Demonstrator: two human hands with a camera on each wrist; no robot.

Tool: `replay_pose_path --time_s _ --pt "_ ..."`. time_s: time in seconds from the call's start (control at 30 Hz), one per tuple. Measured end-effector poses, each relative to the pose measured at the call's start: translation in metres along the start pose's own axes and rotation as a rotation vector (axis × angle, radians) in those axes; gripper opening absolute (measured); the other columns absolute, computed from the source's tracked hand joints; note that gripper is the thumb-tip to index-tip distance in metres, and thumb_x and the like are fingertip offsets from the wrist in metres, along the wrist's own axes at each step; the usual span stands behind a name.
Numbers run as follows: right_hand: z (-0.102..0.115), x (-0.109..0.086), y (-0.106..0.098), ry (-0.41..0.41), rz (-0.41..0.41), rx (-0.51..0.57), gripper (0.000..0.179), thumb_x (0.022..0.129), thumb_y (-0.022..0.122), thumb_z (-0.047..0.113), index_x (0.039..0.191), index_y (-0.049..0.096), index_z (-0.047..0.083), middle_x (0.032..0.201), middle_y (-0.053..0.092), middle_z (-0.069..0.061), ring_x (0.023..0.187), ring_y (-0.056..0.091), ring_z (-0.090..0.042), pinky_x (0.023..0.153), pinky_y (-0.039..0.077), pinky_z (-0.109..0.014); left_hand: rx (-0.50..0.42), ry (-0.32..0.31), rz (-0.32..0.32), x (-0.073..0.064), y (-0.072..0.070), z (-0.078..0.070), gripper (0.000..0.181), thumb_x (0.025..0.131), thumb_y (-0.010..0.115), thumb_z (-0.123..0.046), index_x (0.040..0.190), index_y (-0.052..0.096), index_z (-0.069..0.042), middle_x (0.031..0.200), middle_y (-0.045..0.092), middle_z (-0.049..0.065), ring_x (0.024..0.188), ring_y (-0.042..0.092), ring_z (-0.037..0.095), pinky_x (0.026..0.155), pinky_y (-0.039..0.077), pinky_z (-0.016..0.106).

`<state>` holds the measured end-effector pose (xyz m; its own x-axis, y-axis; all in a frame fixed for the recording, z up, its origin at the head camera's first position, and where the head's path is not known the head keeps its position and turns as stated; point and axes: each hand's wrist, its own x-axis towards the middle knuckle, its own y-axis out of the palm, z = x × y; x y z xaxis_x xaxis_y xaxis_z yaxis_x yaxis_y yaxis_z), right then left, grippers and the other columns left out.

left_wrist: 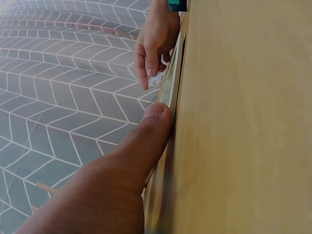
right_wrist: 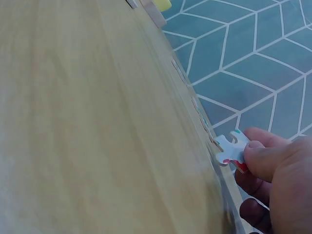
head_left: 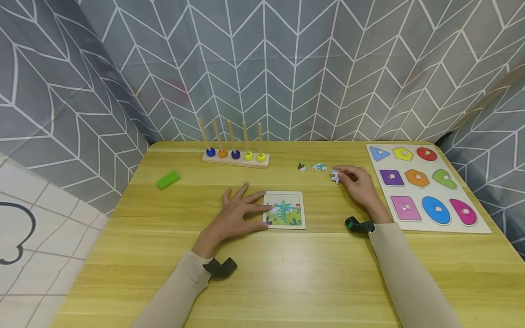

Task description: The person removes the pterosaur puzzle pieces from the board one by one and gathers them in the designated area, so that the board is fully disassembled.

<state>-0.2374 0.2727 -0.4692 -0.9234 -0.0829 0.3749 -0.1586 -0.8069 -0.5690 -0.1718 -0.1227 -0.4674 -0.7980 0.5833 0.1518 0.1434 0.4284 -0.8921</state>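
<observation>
A square jigsaw puzzle [head_left: 284, 210] in a pale frame lies on the table, partly filled with a green dinosaur picture; its upper part is bare. My left hand [head_left: 234, 214] is spread flat at its left side, with fingertips touching the frame. In the left wrist view the thumb [left_wrist: 155, 114] rests against the frame's edge. Between thumb and forefinger my right hand [head_left: 360, 186] pinches a jigsaw piece [right_wrist: 233, 150], white-blue with a bit of red, held off the table. Two more jigsaw pieces, a blue-green one [head_left: 319, 167] and a brown-green one [head_left: 302, 167], lie to its left.
A peg rack [head_left: 235, 159] with coloured beads stands at the back. A green block [head_left: 168, 180] lies at the left. On the right is a shape board [head_left: 429, 191] with knobbed pieces. A patterned curtain [head_left: 287, 68] hangs behind the table.
</observation>
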Motion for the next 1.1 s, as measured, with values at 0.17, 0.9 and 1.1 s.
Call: replay_pose_path --time_s 0.17,0.9,1.1 --pt "-0.004 0.0 0.0 -0.031 -0.051 -0.038 0.023 0.099 0.063 0.004 0.119 0.073 -0.002 0.088 0.072 -0.024 0.078 0.047 0.0 0.074 0.034 -0.018 0.003 0.006 -0.004 0.0 0.0 0.0 0.051 0.089 0.068 -0.062 0.136 0.064 -0.043 0.163 0.04 -0.009 0.158 0.013 0.042 0.119 -0.002 0.071" --pt "-0.004 -0.003 -0.01 0.098 0.04 -0.311 0.036 0.095 0.07 0.026 0.123 0.07 0.004 0.15 0.046 -0.03 0.139 0.034 -0.051 0.105 0.012 -0.071 0.012 0.015 -0.002 0.001 0.001 0.0 0.051 0.09 0.067 -0.063 0.137 0.063 -0.043 0.163 0.039 -0.009 0.158 0.013 0.041 0.12 -0.003 0.07" --pt "-0.007 0.003 -0.008 0.085 0.028 -0.318 0.039 0.096 0.068 0.033 0.123 0.069 0.004 0.15 0.046 -0.032 0.14 0.034 -0.055 0.107 0.016 -0.07 0.01 0.003 0.007 0.002 -0.001 -0.001 0.051 0.09 0.067 -0.062 0.137 0.063 -0.042 0.164 0.039 -0.009 0.158 0.012 0.041 0.12 -0.003 0.07"
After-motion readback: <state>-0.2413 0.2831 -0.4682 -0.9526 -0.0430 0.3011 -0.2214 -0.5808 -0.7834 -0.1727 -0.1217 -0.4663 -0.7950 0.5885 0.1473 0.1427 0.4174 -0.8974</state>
